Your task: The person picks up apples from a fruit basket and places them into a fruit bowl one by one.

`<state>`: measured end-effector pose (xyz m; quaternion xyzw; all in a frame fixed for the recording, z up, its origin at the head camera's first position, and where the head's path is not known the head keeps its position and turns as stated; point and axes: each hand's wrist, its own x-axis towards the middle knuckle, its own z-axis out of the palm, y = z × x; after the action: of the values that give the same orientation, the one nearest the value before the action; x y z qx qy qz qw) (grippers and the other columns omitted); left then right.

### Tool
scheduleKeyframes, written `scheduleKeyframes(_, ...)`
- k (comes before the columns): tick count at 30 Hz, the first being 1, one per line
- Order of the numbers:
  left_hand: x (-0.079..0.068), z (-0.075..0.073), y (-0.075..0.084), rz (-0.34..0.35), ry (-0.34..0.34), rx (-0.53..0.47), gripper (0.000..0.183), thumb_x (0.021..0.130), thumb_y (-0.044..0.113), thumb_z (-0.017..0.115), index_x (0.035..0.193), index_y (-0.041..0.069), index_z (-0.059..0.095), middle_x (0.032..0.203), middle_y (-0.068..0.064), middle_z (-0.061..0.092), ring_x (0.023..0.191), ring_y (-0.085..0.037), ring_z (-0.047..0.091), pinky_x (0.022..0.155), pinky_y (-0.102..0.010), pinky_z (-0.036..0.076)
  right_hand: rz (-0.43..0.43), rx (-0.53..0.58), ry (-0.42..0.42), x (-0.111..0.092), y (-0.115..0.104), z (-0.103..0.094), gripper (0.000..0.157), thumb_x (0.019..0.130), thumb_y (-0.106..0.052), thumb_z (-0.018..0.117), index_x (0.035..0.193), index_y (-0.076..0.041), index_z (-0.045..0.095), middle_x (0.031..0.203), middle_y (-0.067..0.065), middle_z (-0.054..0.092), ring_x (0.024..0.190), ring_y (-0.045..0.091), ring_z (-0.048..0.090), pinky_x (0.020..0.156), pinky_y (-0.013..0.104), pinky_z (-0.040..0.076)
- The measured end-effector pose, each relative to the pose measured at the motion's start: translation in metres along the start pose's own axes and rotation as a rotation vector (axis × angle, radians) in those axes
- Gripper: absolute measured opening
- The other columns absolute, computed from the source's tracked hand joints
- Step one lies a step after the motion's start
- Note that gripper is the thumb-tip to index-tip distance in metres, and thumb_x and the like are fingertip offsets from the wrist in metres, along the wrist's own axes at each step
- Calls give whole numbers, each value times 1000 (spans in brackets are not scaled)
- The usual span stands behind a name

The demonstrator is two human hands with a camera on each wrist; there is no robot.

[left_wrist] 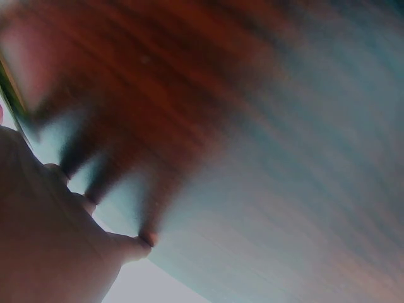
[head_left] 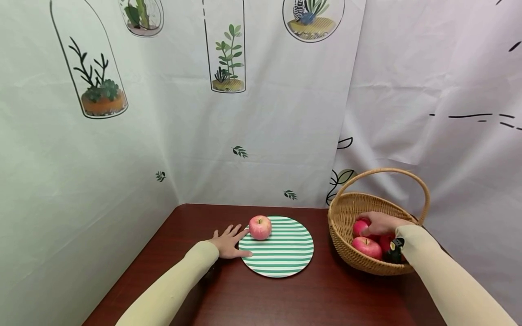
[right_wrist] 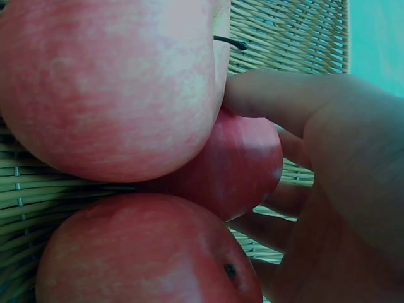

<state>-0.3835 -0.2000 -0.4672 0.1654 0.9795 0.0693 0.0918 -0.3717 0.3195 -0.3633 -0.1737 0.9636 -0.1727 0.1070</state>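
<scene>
Cream sleeves run in from the near edge, one to each hand. At the right, the right hand reaches into a wicker basket, its thumb and fingers curled around a red apple. Two more apples lie in the basket close by: a pink apple on the near side and a darker apple partly hidden under the wrist. Farther left, the left hand lies palm down with its fingers spread apart, its thumb over the left edge of a green-and-white striped round mat. Just beside its forefinger, a single pale red apple sits on the mat's far left part. Mat and basket rest on a dark red-brown table, with a white plant-printed curtain at the far side.
</scene>
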Motion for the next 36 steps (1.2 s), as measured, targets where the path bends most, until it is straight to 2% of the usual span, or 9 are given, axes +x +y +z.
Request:
scheduleKeyframes(10,3,2,-3,-2,12,-1,101,79,88,49,161,37,21,170,-4,15,156,-35,11,114,-75,10,-10,12,15,1,2,2,67,82,-23,74,139,5,53,122,24,62,111,38,59,92,53,49)
scheduleKeyframes(22,6,3,-5,7,16,-2,104,77,90,49,162,36,21,170,-5,14,156,-35,11,113,-75,9,-1,47,30,0,2,2,55,83,-23,74,130,1,59,111,15,63,102,30,60,84,41,49)
scheduleKeyframes(28,1,0,-3,27,14,-7,106,77,92,45,162,35,20,170,-7,15,156,-37,10,113,-76,8,-47,68,35,1,5,6,47,81,-18,75,121,0,59,105,12,63,96,25,60,79,37,49)
scheduleKeyframes(36,-9,-7,4,26,-6,1,103,80,89,47,162,33,20,170,-8,14,156,-37,10,114,-75,9,-49,101,31,1,9,11,43,82,-19,75,117,-3,56,102,8,61,93,20,58,77,34,49)
